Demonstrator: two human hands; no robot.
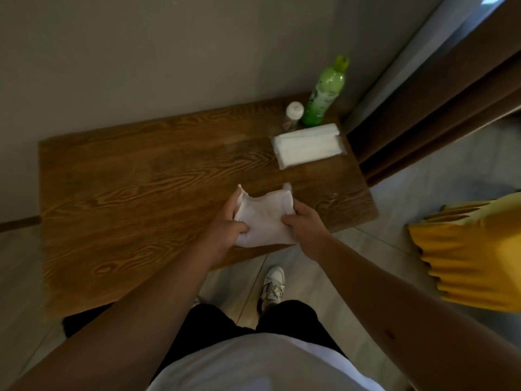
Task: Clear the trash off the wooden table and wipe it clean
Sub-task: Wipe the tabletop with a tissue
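So the white wipe (263,221) is held up between both hands, just over the near edge of the tabletop (135,193), a bit right of its middle. The left hand (225,231) is pinching the wipe's left side, fingers (235,206) curled behind it and thumb in front; the right hand (303,221) is gripping the right side the same way. Neither hand is free, both are clamped on the cloth.

The relation that matters: the wipe is stretched roughly side to side between the two hands, long axis running along the tabletop's near edge, and the sheet hangs just above the wood, not pressed flat yet as far as can be told. The bare wood spreads mostly to the left of the wipe, so the left hand is the nearer one to that big unwiped stretch.

To the far right of the wipe, a pack of tissues (306,146) is lying on the tabletop, and beyond that a green bottle (324,94) and a small white-capped jar (293,114) are standing by the wall corner, touching or nearly so.

Probably the wipe gets folded or flattened next, then pushed down onto the wood.
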